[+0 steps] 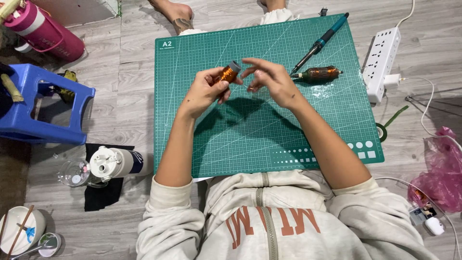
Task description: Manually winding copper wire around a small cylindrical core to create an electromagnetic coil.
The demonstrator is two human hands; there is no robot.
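Above the mat (231, 144), the left hand (204, 91) is gripping one coil (229, 73); the right hand (269, 79) is hovering open beside it; a second coil (317, 73) and one soldering iron (320, 42) are lying on the mat.

Home floor workspace: cutting mat (298, 139), soldering iron (321, 42), stool (43, 103).

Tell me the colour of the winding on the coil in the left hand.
Coppery orange, with a grey end cap; the coil sits in the left hand, clearest in the head view.

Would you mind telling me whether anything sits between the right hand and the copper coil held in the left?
Nothing visible does: the right hand hovers beside the copper coil in the left hand, above the green cutting mat.
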